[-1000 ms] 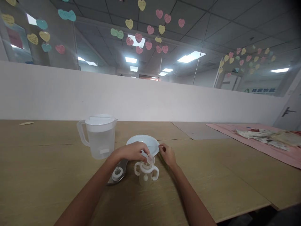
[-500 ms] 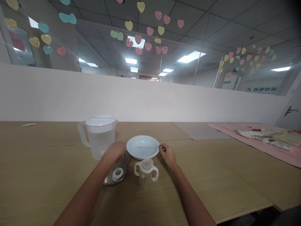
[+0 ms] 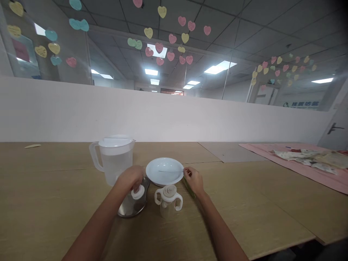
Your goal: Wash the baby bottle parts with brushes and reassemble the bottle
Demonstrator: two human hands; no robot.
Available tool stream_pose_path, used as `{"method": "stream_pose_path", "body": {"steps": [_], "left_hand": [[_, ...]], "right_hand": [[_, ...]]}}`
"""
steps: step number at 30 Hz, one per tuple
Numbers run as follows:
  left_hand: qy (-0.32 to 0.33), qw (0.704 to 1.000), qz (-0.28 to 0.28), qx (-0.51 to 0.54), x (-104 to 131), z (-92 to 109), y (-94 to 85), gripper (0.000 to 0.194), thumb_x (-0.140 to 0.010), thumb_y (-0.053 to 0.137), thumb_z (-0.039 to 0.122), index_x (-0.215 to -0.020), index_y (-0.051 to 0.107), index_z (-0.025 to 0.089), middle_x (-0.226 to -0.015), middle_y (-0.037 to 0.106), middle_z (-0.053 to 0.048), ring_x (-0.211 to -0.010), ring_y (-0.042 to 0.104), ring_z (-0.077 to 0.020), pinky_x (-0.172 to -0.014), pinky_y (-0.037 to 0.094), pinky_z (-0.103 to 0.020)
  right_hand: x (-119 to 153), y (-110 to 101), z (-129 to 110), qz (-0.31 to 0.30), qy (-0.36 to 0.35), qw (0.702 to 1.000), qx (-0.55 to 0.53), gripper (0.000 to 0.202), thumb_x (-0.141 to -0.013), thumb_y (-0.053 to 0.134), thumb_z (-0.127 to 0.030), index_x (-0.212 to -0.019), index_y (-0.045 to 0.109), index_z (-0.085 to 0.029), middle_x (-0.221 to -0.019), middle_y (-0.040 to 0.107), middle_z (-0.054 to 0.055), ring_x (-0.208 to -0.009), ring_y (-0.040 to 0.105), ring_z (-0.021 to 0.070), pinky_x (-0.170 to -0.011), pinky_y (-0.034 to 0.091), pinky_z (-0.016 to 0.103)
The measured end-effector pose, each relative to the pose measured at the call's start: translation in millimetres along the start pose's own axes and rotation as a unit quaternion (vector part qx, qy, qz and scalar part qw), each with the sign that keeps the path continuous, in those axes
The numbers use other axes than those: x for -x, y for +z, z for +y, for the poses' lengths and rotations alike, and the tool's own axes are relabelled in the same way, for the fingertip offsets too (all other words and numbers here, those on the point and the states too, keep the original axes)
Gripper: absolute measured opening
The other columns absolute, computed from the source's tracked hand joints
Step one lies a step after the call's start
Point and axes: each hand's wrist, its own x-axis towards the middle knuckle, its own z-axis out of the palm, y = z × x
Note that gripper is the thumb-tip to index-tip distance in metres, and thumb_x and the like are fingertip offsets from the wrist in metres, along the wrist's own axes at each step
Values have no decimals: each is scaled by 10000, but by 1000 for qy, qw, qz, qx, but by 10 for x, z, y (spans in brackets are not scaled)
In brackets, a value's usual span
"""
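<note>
Near the table's (image 3: pixel 54 203) front edge, roughly mid-width, we've got both hands at work. Our left hand (image 3: pixel 130 180) sits over a small metal tray (image 3: pixel 130 208), fingers closed round a small white cap (image 3: pixel 138 192) w/ a round knob shape; cap is held just above or on the tray's far end, can't tell which. Our right hand (image 3: pixel 193 180) is at the right rim of a white plate (image 3: pixel 164 171), fingers pinched narrow on the end of a thin rod (image 3: pixel 170 171) that lies across the plate's middle, pointing left. Something greenish shows under the right hand, too blurred to ID.

Just in front of the plate, btw our two hands, stands a small clear cup (image 3: pixel 168 198) w/ two white side handles & a white top; upright, touching neither hand. Behind the left hand, a clear pitcher (image 3: pixel 114 159) w/ white lid, handle to the left, liquid inside.

Toward the far right corner of the table, a pink cloth (image 3: pixel 299 165) w/ some crumpled fabric pieces on it. Far left edge: a small pale slip (image 3: pixel 32 146).

Writing: a blue-green sign (image 3: pixel 300 104) on the glass at far right has characters, too small & blurred to read. Heart stickers (image 3: pixel 171 38) on the glass above the partition; no legible text on them. No brand visible on pitcher or cup.
</note>
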Motion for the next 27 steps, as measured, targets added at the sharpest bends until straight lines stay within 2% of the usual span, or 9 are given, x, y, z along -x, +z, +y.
{"method": "stream_pose_path", "body": {"steps": [3,6,9,12,16,20,27], "left_hand": [[4,998,48,-43,141,57,-195,205,-486,591,59,-662,631,156,-649,635,-55,-593,562,-193,-542,401,-269],[76,987,129,-53,184,210,-261,259,-667,483,124,-878,628,168,-862,629,-70,-751,563,-182,-639,405,-255],[151,972,177,-32,115,398,-175,298,-764,413,153,-995,600,164,-964,598,-83,-846,555,-181,-732,416,-264],[186,960,210,-16,11,548,-24,331,-794,394,144,-1082,555,164,-1035,572,-96,-907,542,-189,-792,418,-296],[225,949,221,14,-49,659,140,344,-803,397,135,-1122,521,173,-1056,577,-88,-922,544,-191,-813,426,-316],[286,933,216,39,-34,716,210,373,-811,407,149,-1173,477,209,-1065,591,-61,-949,541,-177,-838,421,-301],[280,936,211,25,6,790,211,384,-828,401,188,-1208,443,223,-977,643,-48,-878,589,-187,-763,427,-272]], "right_hand": [[-5,-22,-7,67,-33,997,27,288,-808,409,-332,-818,648,-172,-819,635,64,-764,556,173,-680,408,265],[-1,-77,-64,132,-92,987,23,301,-816,426,-369,-907,628,-166,-902,616,87,-889,530,206,-779,414,323],[26,-130,-173,166,-170,971,9,358,-818,456,-384,-1084,547,-162,-1006,593,103,-953,519,217,-831,416,366],[70,-139,-292,180,-250,951,16,493,-785,522,-411,-1196,455,-146,-1084,568,129,-1012,507,238,-868,406,396],[123,-87,-397,176,-313,932,46,601,-757,555,-455,-1251,411,-146,-1165,535,151,-1075,489,262,-892,394,416],[159,-28,-440,176,-328,926,68,546,-775,541,-430,-1247,442,-174,-1212,517,135,-1118,473,252,-920,383,400],[163,7,-413,219,-332,917,29,381,-817,485,-264,-1186,496,-170,-1109,596,116,-1090,512,220,-912,400,381]]}}
